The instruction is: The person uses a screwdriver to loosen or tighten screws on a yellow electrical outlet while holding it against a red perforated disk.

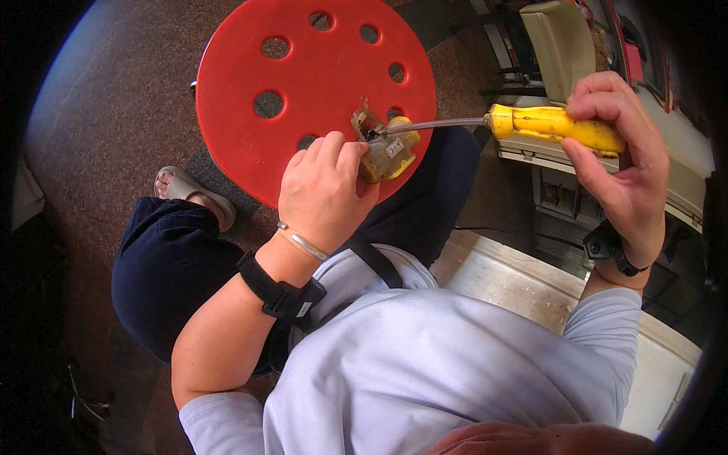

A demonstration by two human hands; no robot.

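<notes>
My left hand (324, 178) is closed on a small yellowish, translucent plastic housing (396, 155) with a light label, holding it at the near right part of a round red stool top (243, 83). My right hand (626, 155) grips the yellow handle of a screwdriver (527, 120) between thumb and fingers. Its long metal shaft points left, and the tip reaches into or against the housing's dark opening; the exact contact is too small to tell. My left fingers hide part of the housing.
Round holes ring the stool top. To the right stand pale drawer units (546, 155) and a beige chair back (560, 45). A worn white surface (485, 269) lies beside my lap. My sandalled foot (199, 196) rests on the brown speckled floor (129, 91).
</notes>
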